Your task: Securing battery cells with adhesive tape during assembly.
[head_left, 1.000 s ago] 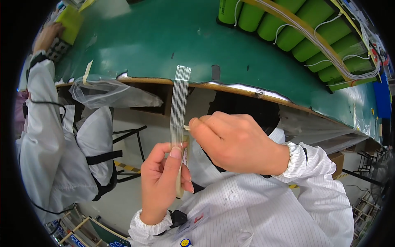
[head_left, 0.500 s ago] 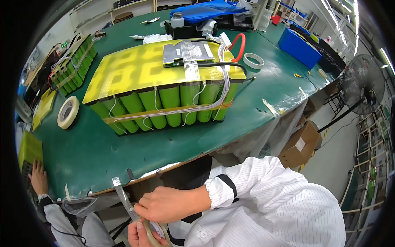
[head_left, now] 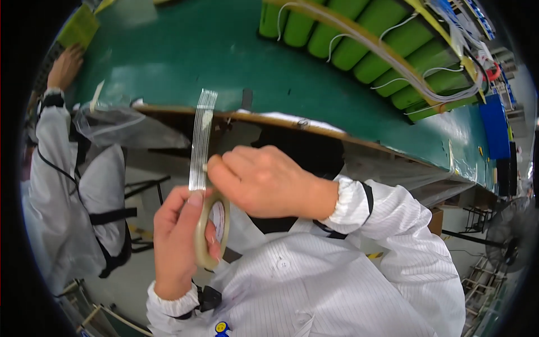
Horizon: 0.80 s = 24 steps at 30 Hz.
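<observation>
A roll of clear tape (head_left: 201,247) is gripped in my left hand (head_left: 173,241), its thumb pressed where the strip leaves the roll. The ribbed clear tape strip (head_left: 201,137) runs from there to the edge of the green table, where its far end lies on the top. My right hand (head_left: 264,178) is closed in a fist beside the strip, just above the roll. Something small and pale shows at its fingertips; I cannot make out what. Beyond my hands, at the upper right, stands a battery pack of green cells (head_left: 359,50) with white wires and a yellowish band.
At the left, a co-worker's hand (head_left: 64,67) rests by a yellow-green block (head_left: 80,28). Clear plastic sheeting (head_left: 126,126) hangs from the green table (head_left: 168,56). A blue box (head_left: 495,126) and a standing fan (head_left: 508,236) are at the right.
The view has tipped down towards my lap, so the pack sits higher and further right. My left hand and the tape roll have come fully into sight. The strip remains at the table edge.
</observation>
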Each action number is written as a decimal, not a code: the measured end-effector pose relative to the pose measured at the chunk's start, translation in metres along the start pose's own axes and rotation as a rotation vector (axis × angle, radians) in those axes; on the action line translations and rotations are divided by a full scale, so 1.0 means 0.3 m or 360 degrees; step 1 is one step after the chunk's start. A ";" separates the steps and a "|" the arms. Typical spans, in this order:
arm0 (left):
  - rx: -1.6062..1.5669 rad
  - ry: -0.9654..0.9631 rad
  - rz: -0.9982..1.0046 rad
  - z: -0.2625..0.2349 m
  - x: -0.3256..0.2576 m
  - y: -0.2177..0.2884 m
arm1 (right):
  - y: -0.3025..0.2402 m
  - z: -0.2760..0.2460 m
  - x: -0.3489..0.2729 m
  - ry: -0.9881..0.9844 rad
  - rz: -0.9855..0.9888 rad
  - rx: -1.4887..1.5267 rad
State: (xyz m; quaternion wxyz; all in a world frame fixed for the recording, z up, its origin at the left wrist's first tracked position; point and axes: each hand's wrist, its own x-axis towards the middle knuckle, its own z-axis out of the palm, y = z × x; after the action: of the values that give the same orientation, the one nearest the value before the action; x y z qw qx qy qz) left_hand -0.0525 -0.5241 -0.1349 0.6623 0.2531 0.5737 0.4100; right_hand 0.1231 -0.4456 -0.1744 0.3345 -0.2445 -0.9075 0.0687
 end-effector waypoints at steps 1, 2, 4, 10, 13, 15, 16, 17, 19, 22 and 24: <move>0.0020 0.0013 -0.0022 -0.008 0.017 -0.004 | 0.012 0.025 -0.014 -0.0020 0.0031 0.0028; 0.0011 0.0025 -0.0040 -0.017 -0.006 -0.004 | 0.039 0.061 -0.059 -0.0264 0.0109 0.0022; 0.0241 -0.0178 -0.0063 -0.051 -0.066 0.005 | 0.121 0.145 -0.243 -0.0877 0.0324 0.0090; 0.0422 -0.0133 -0.0091 -0.127 -0.147 -0.028 | 0.045 -0.091 -0.215 -0.0450 0.0475 0.0181; 0.0623 -0.0291 0.0254 -0.151 -0.225 0.046 | -0.014 -0.185 -0.135 -0.0351 0.0441 0.0507; 0.0674 -0.0056 0.0558 -0.119 -0.321 0.112 | -0.048 -0.255 -0.064 -0.0258 0.0331 0.0480; 0.0678 0.0120 0.0834 -0.110 -0.348 0.132 | -0.060 -0.277 -0.044 -0.0207 0.0276 0.0422; 0.0735 0.0132 0.0948 -0.098 -0.314 0.167 | -0.059 -0.283 -0.046 -0.0079 0.0307 0.0391; 0.0932 0.0173 0.1124 -0.031 -0.217 0.267 | -0.049 -0.294 -0.060 0.0016 0.0337 0.0296; 0.1145 -0.0018 0.1347 0.101 0.013 0.418 | -0.053 -0.317 -0.113 0.0108 0.0401 0.0212; 0.1692 0.0108 0.1667 0.137 0.123 0.497 | -0.093 -0.331 -0.145 0.0024 0.0446 0.0177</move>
State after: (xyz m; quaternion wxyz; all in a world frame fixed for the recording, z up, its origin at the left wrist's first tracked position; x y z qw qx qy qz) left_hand -0.0501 -0.4081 -0.0263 0.1507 0.7665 0.5192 0.3467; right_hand 0.2043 -0.4950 -0.1151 0.3414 -0.3503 -0.8568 0.1631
